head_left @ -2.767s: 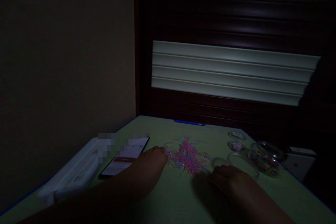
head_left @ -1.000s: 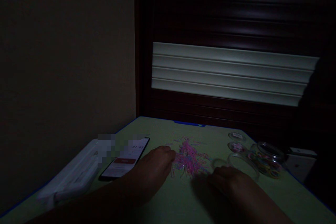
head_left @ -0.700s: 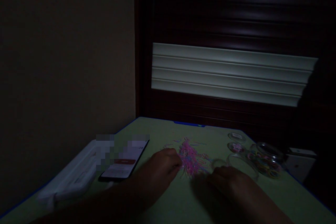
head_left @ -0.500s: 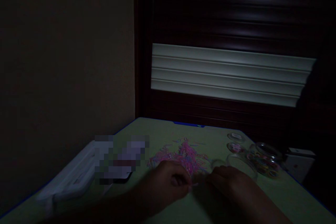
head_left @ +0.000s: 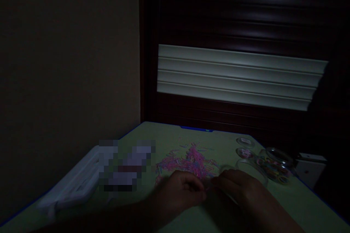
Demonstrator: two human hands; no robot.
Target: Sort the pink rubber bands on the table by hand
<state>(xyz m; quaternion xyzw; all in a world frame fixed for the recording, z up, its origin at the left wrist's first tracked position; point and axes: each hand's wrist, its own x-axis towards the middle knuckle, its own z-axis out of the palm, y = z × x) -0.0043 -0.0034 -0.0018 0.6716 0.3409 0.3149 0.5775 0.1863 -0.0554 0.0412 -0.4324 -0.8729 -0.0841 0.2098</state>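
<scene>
The left hand (head_left: 180,191) and right hand (head_left: 235,185) curl close together, but it is too dark to tell if they pinch a band. Pink rubber bands (head_left: 191,162) lie in a pile just behind them. To the right, a glass jar (head_left: 276,165) holds many colored bands.

Low exposure is recorded throughout; light is confined to a pale band across the slatted shutter (head_left: 240,76), and the wall (head_left: 68,62) is left in deep shadow.

Glossy rubber bands (head_left: 190,164), smooth glass jar (head_left: 275,165)
</scene>
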